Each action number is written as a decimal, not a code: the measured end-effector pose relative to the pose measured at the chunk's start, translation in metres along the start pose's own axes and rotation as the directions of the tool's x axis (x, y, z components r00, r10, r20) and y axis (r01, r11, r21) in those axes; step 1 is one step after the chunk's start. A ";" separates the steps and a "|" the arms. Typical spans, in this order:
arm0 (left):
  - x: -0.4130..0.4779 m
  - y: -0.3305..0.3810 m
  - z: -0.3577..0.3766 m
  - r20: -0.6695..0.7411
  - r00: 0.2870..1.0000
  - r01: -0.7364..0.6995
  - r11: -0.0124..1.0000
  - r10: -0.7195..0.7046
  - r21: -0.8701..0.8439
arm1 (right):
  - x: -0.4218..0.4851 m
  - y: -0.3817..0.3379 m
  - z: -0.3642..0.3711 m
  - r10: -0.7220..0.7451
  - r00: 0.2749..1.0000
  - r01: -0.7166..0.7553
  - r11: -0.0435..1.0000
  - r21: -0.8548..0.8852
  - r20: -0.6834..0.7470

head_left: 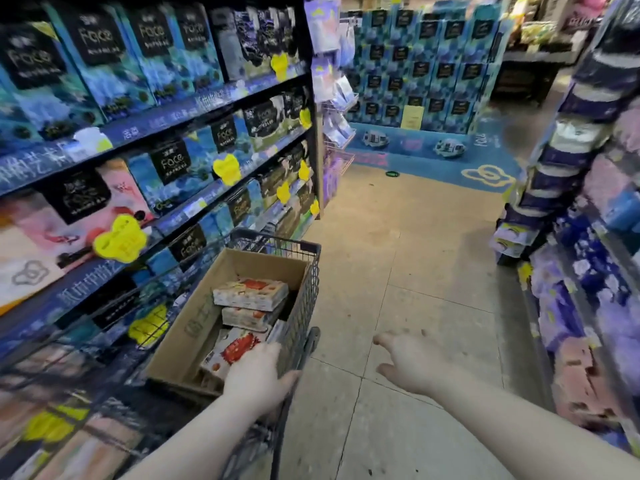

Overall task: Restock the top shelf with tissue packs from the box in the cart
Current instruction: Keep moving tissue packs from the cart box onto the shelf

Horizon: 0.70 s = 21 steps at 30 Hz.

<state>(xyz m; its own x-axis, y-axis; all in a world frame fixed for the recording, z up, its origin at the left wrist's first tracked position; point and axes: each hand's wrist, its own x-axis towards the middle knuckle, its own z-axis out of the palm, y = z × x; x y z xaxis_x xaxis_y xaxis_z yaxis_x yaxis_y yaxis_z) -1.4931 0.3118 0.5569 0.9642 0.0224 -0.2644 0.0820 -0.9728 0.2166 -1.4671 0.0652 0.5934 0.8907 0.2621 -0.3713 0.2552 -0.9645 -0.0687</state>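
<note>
Tissue packs (250, 293), white with red print

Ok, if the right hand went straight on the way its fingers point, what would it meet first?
Most likely the side wall of the dark wire-mesh shopping cart: the open right hand points left toward it, with only tiled floor between. Depth is unclear, though.

Colour check
We see packs (250, 294) white with red print, box (194, 320) brown, cart (304, 296) dark mesh, shelf stock (104, 57) blue, tags (119, 240) yellow.
</note>
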 end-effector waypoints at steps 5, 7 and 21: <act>0.021 -0.024 0.002 0.034 0.975 0.222 0.975 -0.221 -0.026 | 0.064 -0.004 -0.010 -0.155 0.985 0.156 0.988 -0.014 0.078; 0.034 -0.039 0.001 0.061 0.949 0.314 0.947 -0.310 -0.061 | 0.091 -0.010 -0.016 -0.203 0.975 0.208 0.977 -0.050 0.094; 0.189 -0.114 -0.019 0.105 0.837 0.547 0.822 -0.537 -0.161 | 0.301 -0.055 -0.088 -0.373 0.914 0.384 0.922 -0.041 0.159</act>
<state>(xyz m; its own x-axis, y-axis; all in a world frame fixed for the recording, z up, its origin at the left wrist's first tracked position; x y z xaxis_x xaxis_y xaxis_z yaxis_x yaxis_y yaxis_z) -1.3151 0.4309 0.5004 0.7367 0.5168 -0.4362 0.6353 -0.7500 0.1843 -1.1799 0.2004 0.5673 0.6589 0.5943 -0.4611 0.5928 -0.7876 -0.1682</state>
